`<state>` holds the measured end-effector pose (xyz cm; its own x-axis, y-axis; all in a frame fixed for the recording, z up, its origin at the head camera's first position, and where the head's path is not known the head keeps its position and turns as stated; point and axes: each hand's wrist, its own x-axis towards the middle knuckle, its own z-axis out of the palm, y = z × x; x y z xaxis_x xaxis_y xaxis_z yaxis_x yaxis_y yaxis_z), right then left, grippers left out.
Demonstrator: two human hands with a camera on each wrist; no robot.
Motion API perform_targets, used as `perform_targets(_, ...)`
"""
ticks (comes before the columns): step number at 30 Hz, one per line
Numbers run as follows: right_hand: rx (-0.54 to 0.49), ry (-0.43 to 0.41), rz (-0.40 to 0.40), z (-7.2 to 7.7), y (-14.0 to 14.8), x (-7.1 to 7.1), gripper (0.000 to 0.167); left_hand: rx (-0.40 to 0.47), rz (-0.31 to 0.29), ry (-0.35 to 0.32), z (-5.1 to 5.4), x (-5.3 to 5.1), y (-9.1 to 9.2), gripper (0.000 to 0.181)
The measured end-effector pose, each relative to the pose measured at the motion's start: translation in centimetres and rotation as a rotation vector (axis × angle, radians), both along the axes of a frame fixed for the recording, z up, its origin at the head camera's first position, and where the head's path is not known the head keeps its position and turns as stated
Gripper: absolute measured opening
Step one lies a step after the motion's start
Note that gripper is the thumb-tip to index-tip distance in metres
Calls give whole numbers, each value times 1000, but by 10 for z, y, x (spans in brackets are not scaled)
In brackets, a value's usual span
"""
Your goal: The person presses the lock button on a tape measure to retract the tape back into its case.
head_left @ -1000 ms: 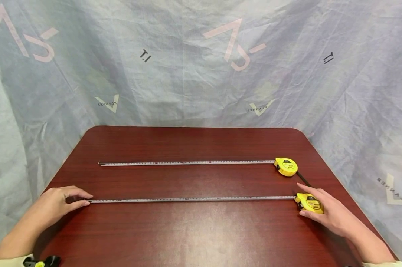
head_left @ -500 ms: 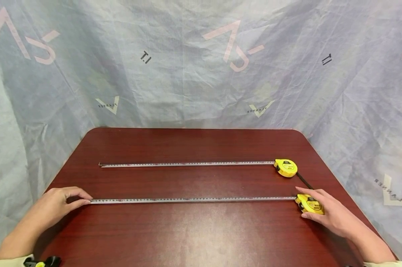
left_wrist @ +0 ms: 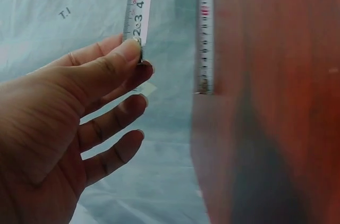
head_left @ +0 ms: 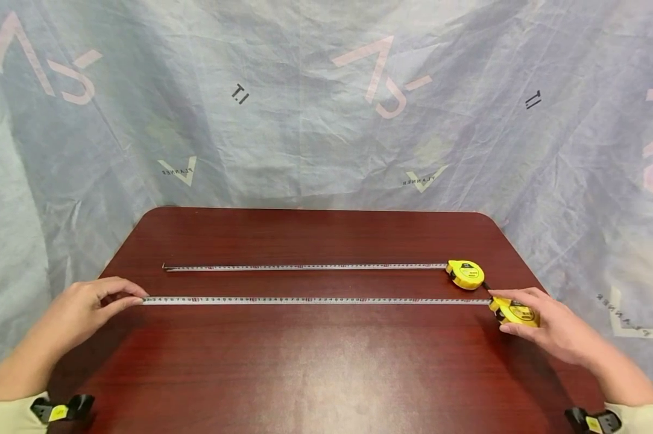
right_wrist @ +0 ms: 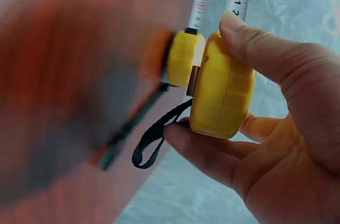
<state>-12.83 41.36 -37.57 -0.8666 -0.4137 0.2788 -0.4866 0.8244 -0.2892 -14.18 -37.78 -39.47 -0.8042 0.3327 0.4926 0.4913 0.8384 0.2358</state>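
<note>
My left hand [head_left: 95, 307] pinches the end of a stretched steel blade [head_left: 310, 301] between thumb and forefinger; in the left wrist view its other fingers are spread apart. At the blade's other end, my right hand [head_left: 562, 328] grips the yellow tape measure [right_wrist: 220, 91] by its case, with a black wrist strap [right_wrist: 154, 139] hanging from it. The blade runs straight and level between both hands, with its numbers showing. Beyond it lies a second yellow tape measure [head_left: 466, 275] on the table, its blade [head_left: 299, 267] also drawn out to the left.
The dark red wooden table [head_left: 315, 367] has rounded far corners. Grey printed cloth [head_left: 299, 120] hangs behind it and at both sides. Small black devices are strapped to the left wrist [head_left: 60, 411] and right wrist [head_left: 594, 421].
Both hands have moved up in the head view with the stretched tape measure, bringing its blade closer to the farther one. Shadows now show below the hands. The second tape measure stays put.
</note>
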Motion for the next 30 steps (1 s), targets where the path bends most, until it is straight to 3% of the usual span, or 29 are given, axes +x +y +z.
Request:
perform_targets(10, 24, -46, -29, 39, 3, -15, 64, 5, 14, 48, 34, -18, -2, 33)
perform_targets(17, 1, -35, -40, 58, 2, -24, 66, -7, 53, 14, 54, -28, -4, 28)
perform_targets(23, -53, 42, -30, 64, -2, -29, 61, 10, 109, -62, 64, -29, -5, 23)
perform_targets(30, -81, 124, 39, 70, -3, -31, 51, -15, 125, -27, 68, -31, -4, 21)
